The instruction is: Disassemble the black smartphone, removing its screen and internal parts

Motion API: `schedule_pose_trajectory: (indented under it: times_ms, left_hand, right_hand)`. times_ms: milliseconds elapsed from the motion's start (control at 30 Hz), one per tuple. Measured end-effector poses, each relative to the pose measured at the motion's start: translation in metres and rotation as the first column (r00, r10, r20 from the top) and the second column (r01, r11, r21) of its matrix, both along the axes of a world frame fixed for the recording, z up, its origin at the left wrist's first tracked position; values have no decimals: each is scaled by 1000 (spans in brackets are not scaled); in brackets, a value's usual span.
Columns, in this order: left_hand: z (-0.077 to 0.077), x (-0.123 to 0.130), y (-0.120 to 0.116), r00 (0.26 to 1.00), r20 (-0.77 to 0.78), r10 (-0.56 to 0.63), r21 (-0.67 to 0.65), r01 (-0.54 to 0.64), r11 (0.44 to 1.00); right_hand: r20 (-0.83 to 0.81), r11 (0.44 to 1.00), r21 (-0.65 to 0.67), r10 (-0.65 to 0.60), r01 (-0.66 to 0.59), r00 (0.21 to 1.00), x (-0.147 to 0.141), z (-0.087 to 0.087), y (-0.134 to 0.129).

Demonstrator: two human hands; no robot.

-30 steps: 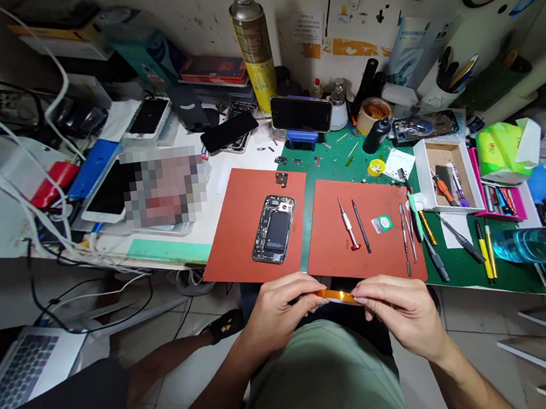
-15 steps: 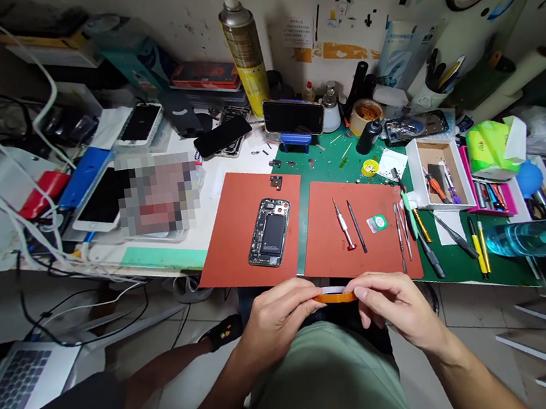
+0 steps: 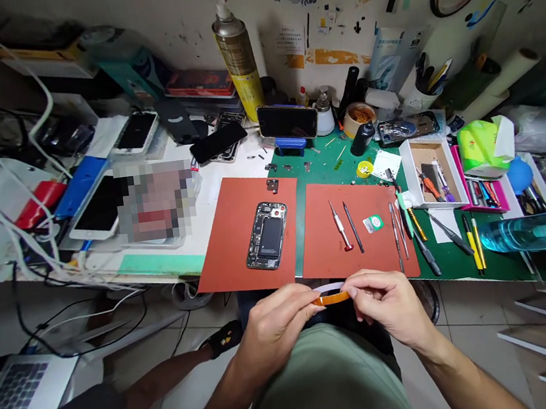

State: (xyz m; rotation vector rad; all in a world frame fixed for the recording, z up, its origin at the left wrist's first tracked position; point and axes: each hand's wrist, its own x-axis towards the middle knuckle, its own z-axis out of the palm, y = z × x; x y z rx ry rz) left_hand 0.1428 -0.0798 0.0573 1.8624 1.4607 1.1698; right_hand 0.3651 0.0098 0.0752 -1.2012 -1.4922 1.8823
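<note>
An orange tape roll (image 3: 333, 298) with a pale inner ring is held between both hands, just off the front edge of the bench. My left hand (image 3: 284, 319) pinches its left side, and my right hand (image 3: 382, 300) pinches its right side with bent fingers. Beyond them, an opened phone (image 3: 267, 236) with its battery and boards showing lies on the left red mat (image 3: 224, 253). Small dark parts (image 3: 273, 185) rest above the phone. The right red mat (image 3: 319, 255) bears a screwdriver (image 3: 340, 228), a dark thin tool (image 3: 353, 226) and a green-white piece (image 3: 373, 222).
Tweezers and brushes lie right of the mats, near a white box (image 3: 414, 194) and a blue bottle (image 3: 540, 233). A spray can (image 3: 240, 62) and a propped phone (image 3: 287, 122) stand behind. Phones and cables crowd the left. Another person's leg (image 3: 169, 376) shows at lower left.
The view has shifted slightly. The tape roll is tilted a little more, its right side higher, with more of its pale inner ring showing. Both hands keep hold of it.
</note>
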Motion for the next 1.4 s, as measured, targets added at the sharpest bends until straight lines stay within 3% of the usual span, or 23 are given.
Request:
schedule_pose_trajectory:
  times_ms: [967,1100,1200,1267,1333,1400]
  left_hand:
    - [1,0,-3,1000,13,3,-3,-3,1000]
    - [7,2,0,1000,-10,-11,-38,11,999]
    - [16,6,3,996,-51,-67,-86,62,994]
    - [21,10,4,994,-85,-63,-48,60,997]
    - [25,13,4,990,-138,-25,22,28,999]
    - [27,17,3,975,-224,10,82,9,997]
  right_hand:
    - [-87,999,24,-46,48,995,1,-15,-7]
    - [-91,999,41,-29,33,995,1,-14,-5]
    - [-101,995,103,21,-11,995,3,-11,-5]
    - [-78,980,197,-5,20,997,6,-7,-6]
    - [17,937,342,-84,74,996,9,0,-10]
    - [122,869,493,-126,50,984,11,7,-14]
